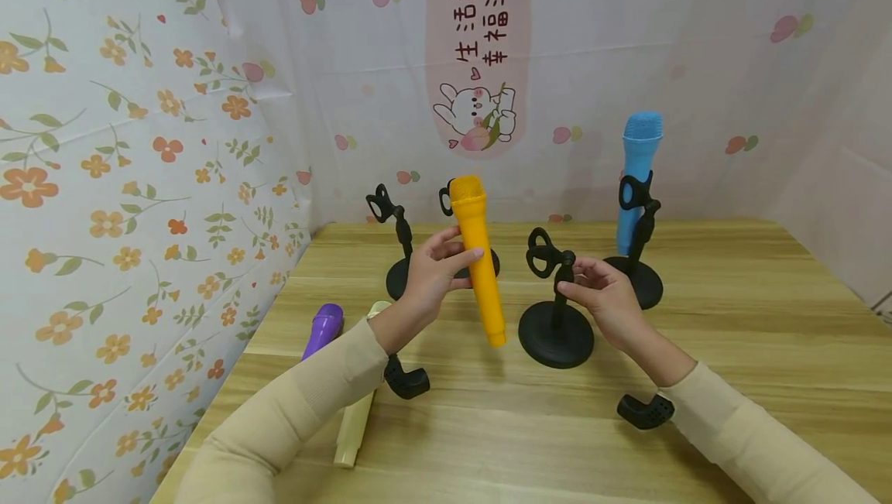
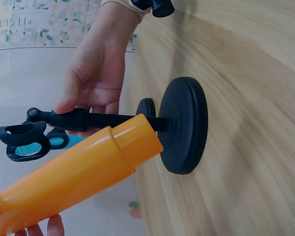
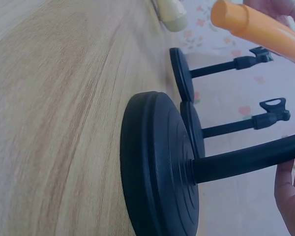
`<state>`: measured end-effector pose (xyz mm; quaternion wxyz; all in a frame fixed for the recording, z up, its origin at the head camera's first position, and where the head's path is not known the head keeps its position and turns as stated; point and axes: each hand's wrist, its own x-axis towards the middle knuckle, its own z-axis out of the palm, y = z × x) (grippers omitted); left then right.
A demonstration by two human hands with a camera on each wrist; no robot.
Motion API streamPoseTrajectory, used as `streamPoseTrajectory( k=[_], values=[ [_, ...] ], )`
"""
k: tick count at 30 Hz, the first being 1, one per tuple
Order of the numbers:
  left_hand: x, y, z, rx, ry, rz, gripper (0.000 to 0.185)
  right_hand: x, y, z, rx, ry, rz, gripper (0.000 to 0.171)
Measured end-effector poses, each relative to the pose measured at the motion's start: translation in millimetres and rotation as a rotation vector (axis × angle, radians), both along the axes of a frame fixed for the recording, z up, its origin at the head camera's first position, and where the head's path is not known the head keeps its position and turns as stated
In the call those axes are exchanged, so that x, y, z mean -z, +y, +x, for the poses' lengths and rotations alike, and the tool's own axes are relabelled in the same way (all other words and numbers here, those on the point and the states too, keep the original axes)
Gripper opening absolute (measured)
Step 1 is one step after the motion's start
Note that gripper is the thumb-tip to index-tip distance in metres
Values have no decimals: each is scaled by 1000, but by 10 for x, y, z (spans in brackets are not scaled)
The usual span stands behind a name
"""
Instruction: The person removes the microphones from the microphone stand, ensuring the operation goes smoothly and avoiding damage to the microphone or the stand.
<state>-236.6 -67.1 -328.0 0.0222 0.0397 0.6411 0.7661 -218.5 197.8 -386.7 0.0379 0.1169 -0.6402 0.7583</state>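
- The left hand (image 1: 430, 278) holds the orange microphone (image 1: 485, 283) by its middle, with thumb and fingers closed about the body.
- The right hand (image 1: 608, 304) pinches a black stand (image 1: 558, 315) by its pole, below the clip (image 1: 549, 254).
- The orange microphone is in the air, to the left of this stand; its long axis is steep, the mesh head up and leaning left, the tail down toward the near right.
- The clip is just to the right of the microphone, apart from it, and on its left side the stand carries it. The left hand has the microphone, the right hand is nearer to the clip.
- To the far right, a blue microphone (image 1: 641, 156) is upright at the clip of another stand (image 1: 643, 286).
- Behind the left hand are the far-left stand (image 1: 404, 231) and one more stand (image 1: 492, 265), partly hidden.
- On the near left, a purple microphone (image 1: 326, 324) and a cream microphone (image 1: 358, 420) lie on the wooden table (image 1: 739, 318), both partly covered by the left sleeve (image 1: 313, 399).
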Motion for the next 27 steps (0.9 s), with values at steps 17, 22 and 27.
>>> streamPoseTrajectory(
  k=[17,22,27],
  values=[
    [108,-141,79,-3,-48,-90,52,-102,-71,-33,-20,6,-60,27],
    [134,-175,110,0,-61,-114,50,-156,-74,-59,-16,2,-68,26],
    [175,-212,152,8,-88,-132,48,-201,-84,-104,3,-28,-56,22]
  ],
)
